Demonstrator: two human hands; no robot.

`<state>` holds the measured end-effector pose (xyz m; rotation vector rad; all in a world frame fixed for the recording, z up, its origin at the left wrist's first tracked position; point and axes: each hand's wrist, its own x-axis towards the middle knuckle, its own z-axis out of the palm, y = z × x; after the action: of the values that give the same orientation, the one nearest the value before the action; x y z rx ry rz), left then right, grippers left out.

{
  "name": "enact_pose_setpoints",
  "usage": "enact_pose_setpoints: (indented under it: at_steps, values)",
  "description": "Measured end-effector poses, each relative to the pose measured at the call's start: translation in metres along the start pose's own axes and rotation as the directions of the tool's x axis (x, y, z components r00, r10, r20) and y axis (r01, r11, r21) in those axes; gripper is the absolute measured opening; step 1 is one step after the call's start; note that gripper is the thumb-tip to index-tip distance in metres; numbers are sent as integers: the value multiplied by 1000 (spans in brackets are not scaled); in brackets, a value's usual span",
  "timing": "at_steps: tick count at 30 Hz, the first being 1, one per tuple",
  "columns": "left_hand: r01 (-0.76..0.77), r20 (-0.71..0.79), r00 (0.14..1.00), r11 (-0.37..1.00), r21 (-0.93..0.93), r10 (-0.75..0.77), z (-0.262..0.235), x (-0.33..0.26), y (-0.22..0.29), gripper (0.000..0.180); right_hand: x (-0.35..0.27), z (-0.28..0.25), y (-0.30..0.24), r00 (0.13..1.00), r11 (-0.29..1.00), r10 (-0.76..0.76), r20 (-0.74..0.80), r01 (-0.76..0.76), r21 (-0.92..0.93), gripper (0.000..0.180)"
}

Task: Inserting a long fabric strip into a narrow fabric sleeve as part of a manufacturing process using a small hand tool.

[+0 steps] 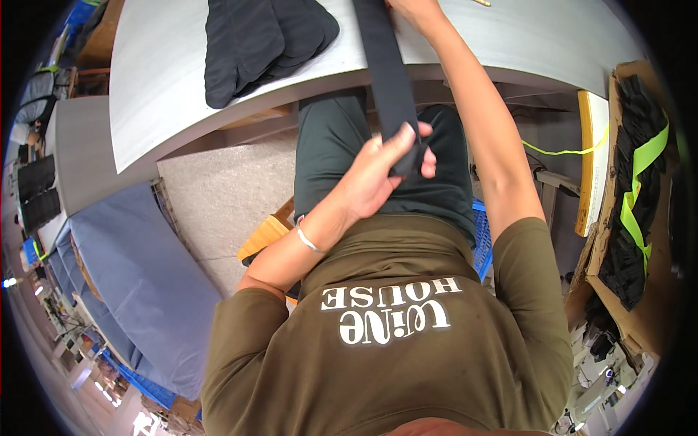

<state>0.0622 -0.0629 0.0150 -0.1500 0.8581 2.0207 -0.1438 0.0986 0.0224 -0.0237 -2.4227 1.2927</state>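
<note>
A wide black strap [389, 69] runs from the top edge of the view, over the table's near edge and down to my lap. My left hand [374, 173] is closed on its lower end, thumb on top, with the end folded or bunched in the fingers. My right hand [420, 9] is at the top edge beside the strap; its fingers are cut off, so their grip is hidden. A stack of black fabric pieces [265, 40] with rounded ends lies on the light grey table [160, 65], left of the strap.
At right stands a cardboard box [592, 265] holding black pieces and a neon yellow strip [640, 182]. Blue-grey cloth [138, 269] covers something at left. A blue plastic basket [481, 240] is beside my seat. A thin yellowish stick [482, 3] lies on the table.
</note>
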Motion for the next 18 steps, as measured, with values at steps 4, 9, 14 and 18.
enact_pose_setpoints:
  at_steps: [4, 9, 14, 18]
  values:
    - [-149, -51, 988, 986, -69, 146, 4, 30, 16, 51, -79, -57, -10, 991, 978, 122, 55, -129, 162, 35]
    - [-190, -68, 980, 979, -71, 186, 15, 50, 26, 50, -206, -104, -24, 926, 882, 374, 52, -373, 289, 18]
    - [-190, -32, 982, 979, -67, 189, 29, 65, 14, 51, -246, -96, -37, 896, 741, 441, 47, -393, 544, 12]
    - [-187, -37, 982, 982, 16, 188, 40, 73, 4, 52, -242, -93, -21, 881, 697, 470, -44, -341, 631, 10]
